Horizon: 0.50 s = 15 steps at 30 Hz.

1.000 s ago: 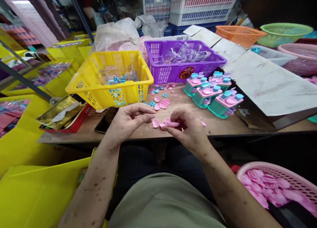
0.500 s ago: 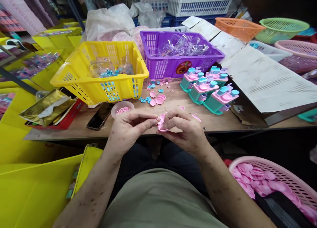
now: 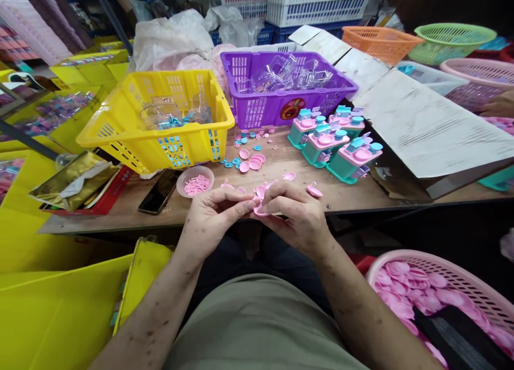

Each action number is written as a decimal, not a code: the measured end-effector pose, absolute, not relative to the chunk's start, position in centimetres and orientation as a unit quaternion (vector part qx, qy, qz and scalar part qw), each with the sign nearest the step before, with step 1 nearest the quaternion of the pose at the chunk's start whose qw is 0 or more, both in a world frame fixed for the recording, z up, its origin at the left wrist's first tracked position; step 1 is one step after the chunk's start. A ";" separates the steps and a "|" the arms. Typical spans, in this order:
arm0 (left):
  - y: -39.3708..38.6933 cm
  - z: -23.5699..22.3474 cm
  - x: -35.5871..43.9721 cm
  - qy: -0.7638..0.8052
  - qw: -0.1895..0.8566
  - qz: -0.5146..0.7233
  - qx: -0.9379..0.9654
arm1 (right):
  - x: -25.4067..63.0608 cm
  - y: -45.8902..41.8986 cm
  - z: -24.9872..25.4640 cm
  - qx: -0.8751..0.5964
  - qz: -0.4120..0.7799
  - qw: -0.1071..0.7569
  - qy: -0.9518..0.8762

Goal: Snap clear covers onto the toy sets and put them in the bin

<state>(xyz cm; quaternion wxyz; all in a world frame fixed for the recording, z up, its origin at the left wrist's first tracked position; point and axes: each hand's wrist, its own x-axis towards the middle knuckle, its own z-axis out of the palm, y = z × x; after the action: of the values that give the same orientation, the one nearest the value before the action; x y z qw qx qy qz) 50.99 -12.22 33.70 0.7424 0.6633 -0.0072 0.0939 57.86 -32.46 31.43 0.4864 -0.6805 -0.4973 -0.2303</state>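
Close together over the table's front edge, both hands work on small pink plastic parts. My right hand (image 3: 299, 214) is closed round a pink oval dish-shaped toy part (image 3: 262, 211), its fingers hiding much of it. Against the left end of that part, my left hand (image 3: 214, 214) pinches a small pink piece (image 3: 256, 201), mostly covered by the fingertips. Just behind the hands lie more pink parts, among them a dish with a hooked stem (image 3: 314, 191). A round tub (image 3: 179, 183) of thin pink hooked pieces (image 3: 197, 185) stands beyond my left hand.
Teal-and-pink toy units (image 3: 353, 158) stand at the table's right, beside a cardboard box (image 3: 445, 126). A yellow basket (image 3: 160, 145) and a purple basket (image 3: 257, 110) line the back. A phone (image 3: 158, 192) lies left. Below right is a pink basket (image 3: 461, 284) of pink parts.
The view has shifted slightly. Both hands stay together on the pink parts, with small finger movements. More of the tub and the loose pink parts behind the hands now shows.
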 end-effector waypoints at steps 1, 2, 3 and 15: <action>-12.3 33.5 50.9 -0.006 0.744 0.096 0.662 | 57.8 -32.4 31.3 -0.680 -0.235 0.487 -0.495; -12.3 33.3 50.9 -0.003 0.746 0.099 0.659 | 57.8 -32.3 31.2 -0.679 -0.238 0.491 -0.492; -12.4 33.0 50.8 -0.001 0.748 0.100 0.656 | 57.7 -32.2 31.1 -0.677 -0.239 0.496 -0.489; -4.4 32.2 53.8 0.023 0.468 0.161 0.869 | 64.0 -30.4 27.6 -0.758 -0.137 0.494 -0.403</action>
<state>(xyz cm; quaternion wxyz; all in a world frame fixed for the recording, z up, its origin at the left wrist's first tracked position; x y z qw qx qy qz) 53.82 -4.36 32.23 0.4684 0.8685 0.0227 0.1605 63.97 -30.41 27.56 0.4943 -0.7582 -0.4026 -0.1371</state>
